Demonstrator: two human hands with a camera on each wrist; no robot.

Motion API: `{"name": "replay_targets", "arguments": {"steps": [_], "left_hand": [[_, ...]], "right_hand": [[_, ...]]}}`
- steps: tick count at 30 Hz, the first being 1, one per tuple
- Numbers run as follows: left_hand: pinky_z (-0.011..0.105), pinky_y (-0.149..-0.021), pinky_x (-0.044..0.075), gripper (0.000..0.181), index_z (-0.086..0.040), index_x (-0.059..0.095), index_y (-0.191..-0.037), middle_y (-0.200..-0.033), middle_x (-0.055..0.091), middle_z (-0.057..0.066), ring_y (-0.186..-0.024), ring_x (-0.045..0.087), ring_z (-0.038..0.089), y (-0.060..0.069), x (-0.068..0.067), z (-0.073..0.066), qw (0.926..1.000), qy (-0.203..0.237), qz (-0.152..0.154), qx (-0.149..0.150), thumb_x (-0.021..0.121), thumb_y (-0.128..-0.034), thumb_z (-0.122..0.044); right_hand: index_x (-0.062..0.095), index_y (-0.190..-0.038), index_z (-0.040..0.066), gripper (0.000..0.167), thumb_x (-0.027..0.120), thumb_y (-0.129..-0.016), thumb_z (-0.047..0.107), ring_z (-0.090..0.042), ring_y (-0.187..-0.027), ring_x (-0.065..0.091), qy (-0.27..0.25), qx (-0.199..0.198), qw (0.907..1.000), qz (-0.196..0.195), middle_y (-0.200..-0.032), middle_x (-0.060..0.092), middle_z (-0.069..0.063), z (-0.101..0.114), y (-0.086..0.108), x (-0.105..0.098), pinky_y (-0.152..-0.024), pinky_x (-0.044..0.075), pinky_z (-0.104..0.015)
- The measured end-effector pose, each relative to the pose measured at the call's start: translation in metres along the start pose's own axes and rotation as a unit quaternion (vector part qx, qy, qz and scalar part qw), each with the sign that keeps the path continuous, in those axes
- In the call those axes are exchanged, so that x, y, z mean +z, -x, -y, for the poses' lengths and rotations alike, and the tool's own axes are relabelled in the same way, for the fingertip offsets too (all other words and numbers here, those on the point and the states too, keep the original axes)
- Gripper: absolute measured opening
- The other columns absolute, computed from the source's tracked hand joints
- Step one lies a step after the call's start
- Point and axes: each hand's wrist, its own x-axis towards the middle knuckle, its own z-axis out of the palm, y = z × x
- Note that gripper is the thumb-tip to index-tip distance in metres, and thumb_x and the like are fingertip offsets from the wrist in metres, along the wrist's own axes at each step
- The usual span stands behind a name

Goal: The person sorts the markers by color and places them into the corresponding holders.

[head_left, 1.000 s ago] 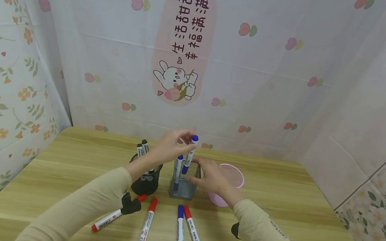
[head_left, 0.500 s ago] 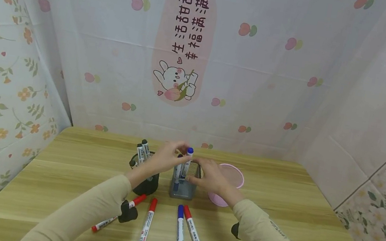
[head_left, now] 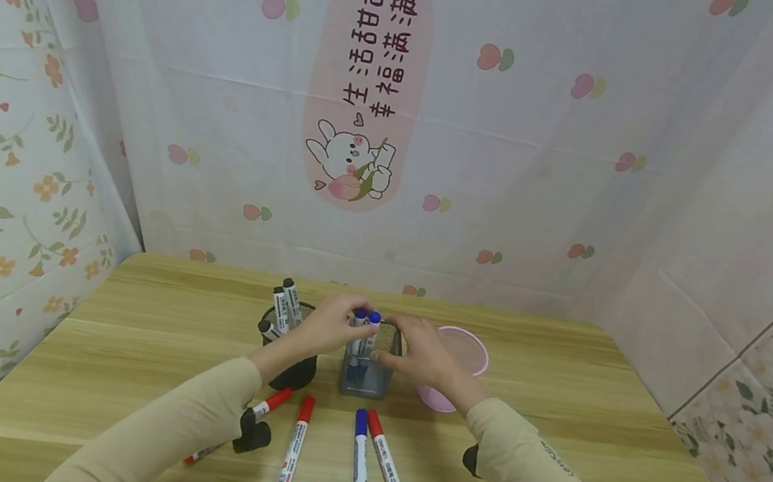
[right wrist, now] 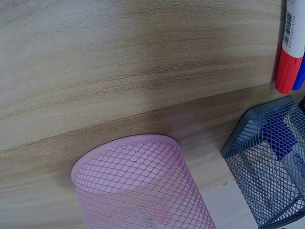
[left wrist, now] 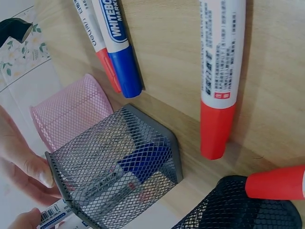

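Grey mesh holder [head_left: 366,385]: our right hand [head_left: 424,351] gripped it while our left hand [head_left: 329,325] pinched a blue-capped marker [head_left: 369,343] inside. Sideways pushing, we judged, could tip the holder.

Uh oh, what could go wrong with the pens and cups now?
The gray cup might tip if the left hand pushes the blue marker sideways, though the right hand holds the cup.
The left arm passes close to the black cup and could bump it.
The black thing on that wrist overlaps a red marker and might roll it.
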Motion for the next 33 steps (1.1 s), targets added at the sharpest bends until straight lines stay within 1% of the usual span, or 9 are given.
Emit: {"name": "replay_targets", "arguments": {"steps": [6,10,14,18,22,26,28,30,33], "left_hand": [[0.033,-0.07,0.044,0.017,-0.007,0.062,-0.097,-0.089,0.058,0.001,-0.083,0.053,0.017,0.001,0.001,0.002,1.0,-0.001,0.002,0.001,0.064,-0.0811,-0.013],[0.037,-0.075,0.044,0.021,-0.007,0.061,-0.1,-0.095,0.058,0.002,-0.089,0.053,0.02,0.003,-0.001,0.0,1.0,-0.004,-0.005,0.0,0.063,-0.0819,-0.017],[0.041,-0.082,0.04,0.031,-0.009,0.058,-0.109,-0.108,0.055,0.005,-0.102,0.049,0.023,0.005,-0.006,-0.004,0.9993,-0.017,-0.032,-0.007,0.064,-0.0817,-0.021],[0.042,-0.087,0.038,0.033,-0.011,0.056,-0.111,-0.114,0.052,0.005,-0.108,0.045,0.023,0.009,-0.012,-0.011,0.9974,-0.017,-0.069,0.009,0.065,-0.0809,-0.02],[0.041,-0.087,0.037,0.027,-0.01,0.059,-0.106,-0.109,0.053,0.003,-0.107,0.045,0.019,0.013,-0.018,-0.015,0.9928,-0.022,-0.102,0.059,0.066,-0.08,-0.016],[0.038,-0.086,0.037,0.022,-0.009,0.06,-0.098,-0.103,0.054,0.001,-0.102,0.045,0.017,0.021,-0.022,-0.019,0.9847,-0.04,-0.115,0.125,0.067,-0.0786,-0.016],[0.036,-0.086,0.037,0.021,-0.007,0.06,-0.095,-0.1,0.055,0.001,-0.1,0.046,0.017,0.026,-0.023,-0.021,0.9773,-0.062,-0.116,0.166,0.068,-0.0778,-0.016],[0.034,-0.087,0.037,0.019,-0.008,0.06,-0.092,-0.097,0.056,0.001,-0.098,0.046,0.016,0.031,-0.023,-0.024,0.9677,-0.094,-0.112,0.206,0.068,-0.0773,-0.017],[0.031,-0.086,0.037,0.017,-0.01,0.06,-0.089,-0.094,0.057,-0.001,-0.095,0.048,0.015,0.04,-0.022,-0.027,0.9465,-0.146,-0.094,0.272,0.068,-0.0759,-0.018]], "right_hand": [[0.048,-0.121,0.0,0.057,0.066,-0.078,0.033,-0.031,-0.11,0.045,0.006,0.008,0.9999,0.004,-0.118,0.052,-0.013,0.001,0.001,-0.001,-0.091,0.034,-0.044],[0.048,-0.122,0.001,0.059,0.065,-0.078,0.035,-0.031,-0.111,0.044,0.015,0.015,0.9997,0.011,-0.119,0.051,-0.012,0.001,0.001,0.0,-0.091,0.033,-0.044],[0.047,-0.123,0.001,0.059,0.065,-0.078,0.035,-0.03,-0.111,0.044,0.019,0.019,0.9996,0.013,-0.119,0.051,-0.012,0.0,0.001,0.001,-0.091,0.033,-0.044],[0.048,-0.122,0.002,0.058,0.065,-0.078,0.034,-0.029,-0.11,0.045,0.015,0.017,0.9996,0.013,-0.117,0.052,-0.011,0.002,0.001,0.001,-0.09,0.034,-0.043],[0.048,-0.123,0.003,0.058,0.065,-0.078,0.035,-0.029,-0.11,0.045,0.02,0.023,0.9994,0.014,-0.118,0.052,-0.01,0.003,0.001,0.0,-0.09,0.035,-0.043],[0.048,-0.123,0.003,0.057,0.066,-0.078,0.034,-0.028,-0.109,0.046,0.019,0.021,0.9995,0.011,-0.116,0.053,-0.01,0.003,0.001,0.0,-0.089,0.035,-0.043],[0.048,-0.122,0.002,0.057,0.065,-0.078,0.034,-0.028,-0.108,0.047,0.017,0.013,0.9997,0.009,-0.115,0.054,-0.01,0.002,0.0,0.0,-0.089,0.036,-0.042],[0.048,-0.122,0.002,0.056,0.065,-0.078,0.033,-0.028,-0.106,0.049,0.013,0.005,0.9999,0.008,-0.113,0.055,-0.01,0.0,0.0,0.0,-0.087,0.038,-0.041],[0.048,-0.122,0.001,0.057,0.065,-0.079,0.033,-0.027,-0.106,0.049,0.01,0.0,0.9999,0.008,-0.114,0.055,-0.011,0.0,0.0,0.0,-0.087,0.038,-0.04]]}}
